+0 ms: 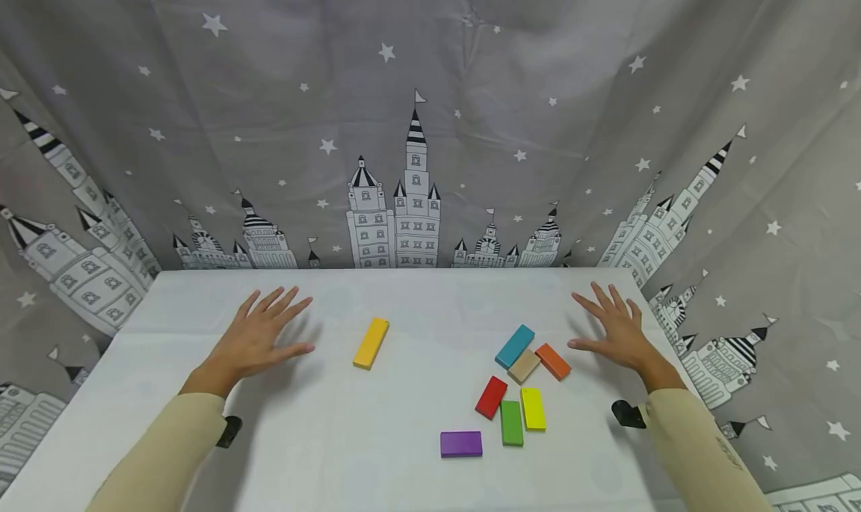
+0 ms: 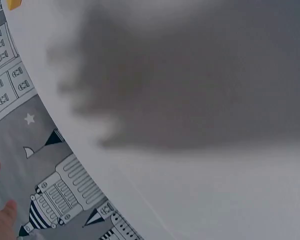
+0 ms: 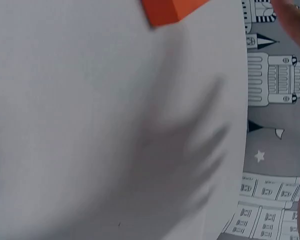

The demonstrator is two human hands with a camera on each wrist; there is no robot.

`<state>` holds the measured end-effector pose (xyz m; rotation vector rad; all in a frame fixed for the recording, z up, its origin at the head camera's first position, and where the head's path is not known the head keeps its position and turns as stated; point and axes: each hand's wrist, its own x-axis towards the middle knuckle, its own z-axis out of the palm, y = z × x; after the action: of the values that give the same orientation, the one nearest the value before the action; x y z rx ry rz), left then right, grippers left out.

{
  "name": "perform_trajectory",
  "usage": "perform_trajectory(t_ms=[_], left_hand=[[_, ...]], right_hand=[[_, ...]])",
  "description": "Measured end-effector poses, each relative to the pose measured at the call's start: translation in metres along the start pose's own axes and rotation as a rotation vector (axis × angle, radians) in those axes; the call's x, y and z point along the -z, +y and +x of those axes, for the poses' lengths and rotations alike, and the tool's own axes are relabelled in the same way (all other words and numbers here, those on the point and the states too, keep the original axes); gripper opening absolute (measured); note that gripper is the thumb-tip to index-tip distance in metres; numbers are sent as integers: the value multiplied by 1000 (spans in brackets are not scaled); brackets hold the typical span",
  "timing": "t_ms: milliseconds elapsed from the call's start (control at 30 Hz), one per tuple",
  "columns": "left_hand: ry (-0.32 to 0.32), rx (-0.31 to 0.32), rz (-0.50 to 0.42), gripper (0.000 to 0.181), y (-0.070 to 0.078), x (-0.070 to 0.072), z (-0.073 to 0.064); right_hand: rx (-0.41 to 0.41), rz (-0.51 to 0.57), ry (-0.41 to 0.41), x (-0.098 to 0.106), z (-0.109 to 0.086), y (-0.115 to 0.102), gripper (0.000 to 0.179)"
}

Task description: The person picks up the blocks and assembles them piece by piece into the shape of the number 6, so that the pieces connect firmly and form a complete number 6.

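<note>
Fingers spread, my left hand point(image 1: 258, 338) hovers over the left of the white table and holds nothing. Nearest to it lies an amber-yellow block point(image 1: 371, 344). My right hand point(image 1: 617, 332) hangs over the table's right side, also spread and holding nothing. To its left are an orange block point(image 1: 554, 362), a blue block point(image 1: 514, 346) and a tan block point(image 1: 524, 366). Closer to me lie a red block point(image 1: 491, 398), a bright yellow block point(image 1: 534, 409), a green block point(image 1: 512, 423) and a purple block point(image 1: 461, 444). The orange block point(image 3: 172, 11) shows partly in the right wrist view.
A white cloth covers the table point(image 1: 336, 452). Behind it and at both sides hangs a grey curtain point(image 1: 511, 71) printed with castles and stars. Shadows of the hands fall on the cloth. A dark wrist camera point(image 1: 628, 414) sits at the right sleeve, another point(image 1: 229, 431) at the left.
</note>
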<state>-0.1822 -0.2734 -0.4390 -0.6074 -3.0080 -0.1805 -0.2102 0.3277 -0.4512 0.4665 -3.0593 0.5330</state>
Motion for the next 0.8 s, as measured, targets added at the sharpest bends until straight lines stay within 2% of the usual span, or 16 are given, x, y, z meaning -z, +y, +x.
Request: perform_trajectory(t_ms=[233,400,600,800], left_hand=[[-13,-1,-63,77,14,-13,14],[-23,-39,-95,74,25,-22,24],[-56,-84,-113,71,41,-30,31],[-74,-137,-133,69,52,-37,34]], right_hand=[[39,-38,-29,-6,17,-16,85],[96,-47,-62,-12,29,-35,79],[150,-22,-140,-17,36,-57,71],[193,-14,-227,-25,42,-70,61]])
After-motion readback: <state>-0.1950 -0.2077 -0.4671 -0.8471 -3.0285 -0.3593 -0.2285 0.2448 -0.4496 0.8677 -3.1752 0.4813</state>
